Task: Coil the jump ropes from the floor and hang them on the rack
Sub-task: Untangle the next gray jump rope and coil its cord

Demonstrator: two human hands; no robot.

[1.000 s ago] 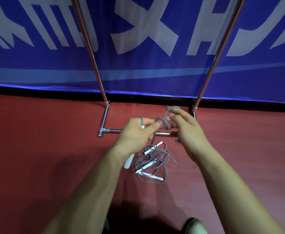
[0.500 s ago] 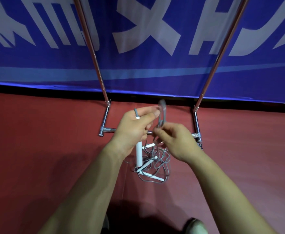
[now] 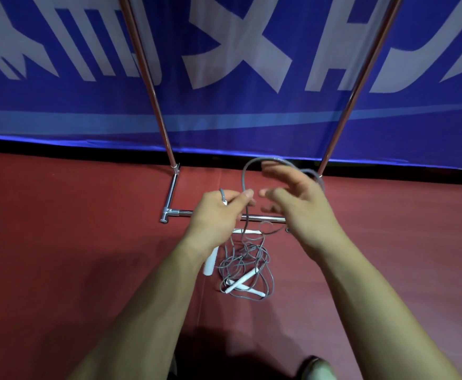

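The person's left hand (image 3: 218, 212) grips a white handle (image 3: 210, 264), whose lower end pokes out below the wrist. Its thumb and forefinger pinch the grey cord (image 3: 244, 176) of that jump rope at the top of the fist. From the pinch the cord rises in a loop that arcs over the right hand (image 3: 298, 198). That hand's fingers are straight, spread and blurred, and they seem to carry the loop rather than grip it. The rest of the cord drops into the tangled pile (image 3: 247, 267) of ropes and handles on the red floor (image 3: 73, 229), just in front of the rack's base bar (image 3: 265, 219). The step in hand looks like laying one turn of a coil. To do it well, each turn should probably reach the left pinch at the same size, with the right hand sliding along the cord to draw slack gently. A sharp pull would likely drag the other ropes up in a knot. The left grip needs to be firm so that gathered turns do not slip.
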